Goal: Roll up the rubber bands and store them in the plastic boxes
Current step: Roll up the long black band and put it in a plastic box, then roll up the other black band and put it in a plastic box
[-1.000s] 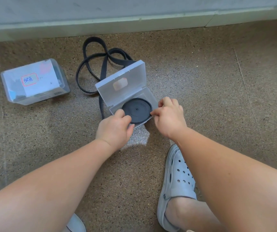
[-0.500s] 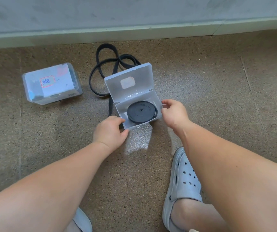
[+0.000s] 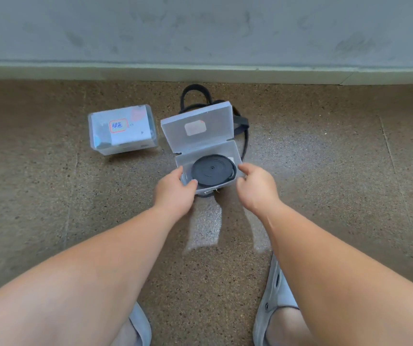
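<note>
The open box [image 3: 227,149] is held at its near corners by the left hand [image 3: 175,188] and the right hand [image 3: 256,186], so only the near edge between them is left free. From behind, access is blocked by the raised lid [image 3: 212,121] and the loose band [image 3: 242,122]. A narrow gap is left toward the closed box [image 3: 123,129]; bare floor [image 3: 325,171] is seen on the right.

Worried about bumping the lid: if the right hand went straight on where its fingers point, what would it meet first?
Probably the side wall of the open plastic box, at the fingertips of the right hand, then the rolled band inside; depth is unclear.
</note>
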A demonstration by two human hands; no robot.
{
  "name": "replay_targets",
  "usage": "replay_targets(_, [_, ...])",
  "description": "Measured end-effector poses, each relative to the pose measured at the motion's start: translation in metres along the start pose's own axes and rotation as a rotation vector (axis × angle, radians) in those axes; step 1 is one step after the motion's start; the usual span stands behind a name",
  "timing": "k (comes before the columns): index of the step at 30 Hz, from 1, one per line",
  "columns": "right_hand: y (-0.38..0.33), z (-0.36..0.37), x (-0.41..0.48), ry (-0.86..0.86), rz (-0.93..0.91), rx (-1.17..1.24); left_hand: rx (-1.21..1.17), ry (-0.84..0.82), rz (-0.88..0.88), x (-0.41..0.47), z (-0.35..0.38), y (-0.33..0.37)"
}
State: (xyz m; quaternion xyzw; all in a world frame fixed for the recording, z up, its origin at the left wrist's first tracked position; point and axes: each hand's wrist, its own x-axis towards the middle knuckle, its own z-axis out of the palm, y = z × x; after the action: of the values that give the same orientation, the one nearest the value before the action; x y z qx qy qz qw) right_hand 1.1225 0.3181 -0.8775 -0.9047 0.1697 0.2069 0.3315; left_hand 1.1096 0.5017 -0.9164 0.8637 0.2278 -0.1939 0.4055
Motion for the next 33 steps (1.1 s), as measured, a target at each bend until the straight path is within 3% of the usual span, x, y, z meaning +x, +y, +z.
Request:
replay_targets(7, [-0.049, 0.058, -0.017, -0.199, -0.138, -0.018, 0.101, 0.252, -0.071, 0.015, -0.072, -0.044])
replay_targets(17, [-0.084, 0.132, -0.009, -0.578, -0.313, -0.261, -0.015, 0.166, -0.273, 0.041, -0.119, -0.109])
replay_targets(20, [-0.084, 0.137, -0.002, -0.623, -0.302, -0.232, -0.073, 0.188, -0.299, 0.051, -0.119, -0.113])
replay_targets(23, [-0.072, 0.128, 0.009, -0.479, -0.271, -0.139, 0.092, 0.384, -0.268, 0.046, -0.115, -0.111])
replay_targets(26, [-0.053, 0.113, 0.023, -0.408, -0.200, -0.300, 0.227, 0.527, -0.175, 0.033, -0.102, -0.103])
replay_targets(29, [-0.034, 0.102, 0.029, -0.555, -0.156, -0.631, 0.319, 0.461, 0.002, 0.024, -0.080, -0.095])
replay_targets(33, [-0.019, 0.102, 0.025, -0.620, -0.116, -0.734, 0.437, 0.335, 0.282, 0.013, -0.054, -0.081])
